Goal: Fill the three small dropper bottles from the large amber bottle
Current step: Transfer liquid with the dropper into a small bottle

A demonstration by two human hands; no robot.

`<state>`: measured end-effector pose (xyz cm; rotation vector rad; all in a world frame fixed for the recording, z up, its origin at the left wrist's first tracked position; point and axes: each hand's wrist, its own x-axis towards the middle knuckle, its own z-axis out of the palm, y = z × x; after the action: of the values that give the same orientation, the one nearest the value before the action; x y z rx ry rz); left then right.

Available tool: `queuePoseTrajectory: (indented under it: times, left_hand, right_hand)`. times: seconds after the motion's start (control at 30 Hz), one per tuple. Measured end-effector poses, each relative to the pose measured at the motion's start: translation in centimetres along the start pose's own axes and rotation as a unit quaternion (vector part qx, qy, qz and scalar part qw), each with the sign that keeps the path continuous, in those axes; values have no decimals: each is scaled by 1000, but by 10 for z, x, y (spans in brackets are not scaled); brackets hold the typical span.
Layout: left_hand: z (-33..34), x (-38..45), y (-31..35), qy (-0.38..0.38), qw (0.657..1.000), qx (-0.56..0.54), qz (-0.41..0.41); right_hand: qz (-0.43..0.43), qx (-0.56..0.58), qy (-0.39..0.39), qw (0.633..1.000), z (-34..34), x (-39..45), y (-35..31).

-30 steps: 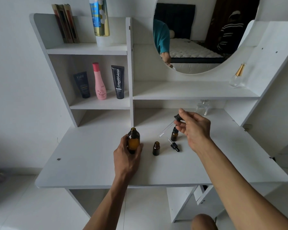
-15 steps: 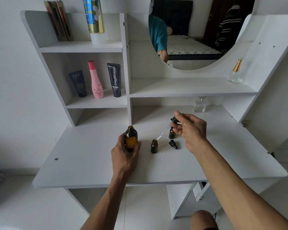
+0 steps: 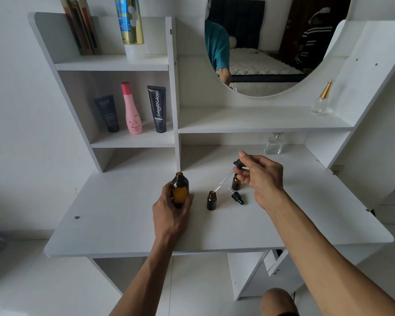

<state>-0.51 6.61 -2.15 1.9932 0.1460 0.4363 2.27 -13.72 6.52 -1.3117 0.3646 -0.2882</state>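
The large amber bottle (image 3: 179, 189) stands open and upright on the white desk (image 3: 128, 224), and my left hand (image 3: 172, 213) grips its lower half. My right hand (image 3: 261, 179) pinches the black bulb of a glass dropper (image 3: 226, 177), which slants down to the left. Its tip sits at the mouth of an uncapped small amber bottle (image 3: 211, 201). A second small bottle (image 3: 236, 182) stands just behind, partly hidden by my right fingers. A spare dropper cap (image 3: 236, 196) lies on the desk between them. A third small bottle is not visible.
Two clear perfume bottles stand at the back right, one on the desk (image 3: 274, 143) and one on the shelf (image 3: 322, 99). Tubes and a pink bottle (image 3: 132, 109) fill the left cubby. A round mirror (image 3: 271, 46) hangs above. The shelf divider (image 3: 176, 110) ends just behind the large bottle.
My right hand has swung the dropper down and left, so its tip went from mid-air to the mouth of the front small bottle. My left hand has kept its hold on the large bottle.
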Motion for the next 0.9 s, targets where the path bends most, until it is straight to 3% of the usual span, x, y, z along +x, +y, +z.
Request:
queuePoseTrajectory:
  times: [0.9]
  left_hand:
    - [-1,-1,3,-1,1000,0,6]
  right_hand:
    - [-15,-29,-6,999,4,-2,-2]
